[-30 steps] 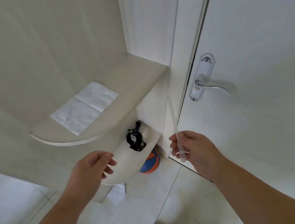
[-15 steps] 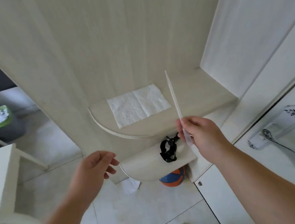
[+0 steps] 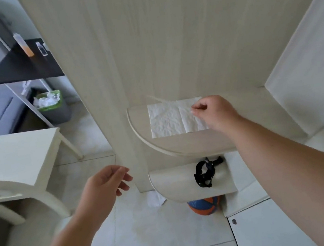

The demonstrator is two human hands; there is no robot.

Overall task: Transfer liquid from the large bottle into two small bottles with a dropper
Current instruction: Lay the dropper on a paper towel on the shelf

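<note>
While the right hand (image 3: 212,111) hung over the paper towel (image 3: 174,118) on the upper curved shelf (image 3: 183,145), its fingers were curled and pinched one end of the thin, pale dropper (image 3: 159,99). That dropper slanted away to the far left across the towel's far edge; whether it touched the towel could not be told. Nearer and lower to the left, the left hand (image 3: 103,186) hovered with loosely relaxed fingers, gripping nothing. Far off to the left, on a dark table (image 3: 22,69), stood the large bottle (image 3: 23,45) with orange liquid low inside, and just to its right a small bottle (image 3: 41,48). On the lower shelf (image 3: 178,185) lay a black strap (image 3: 204,172), with a ball (image 3: 205,206) beneath it.
</note>
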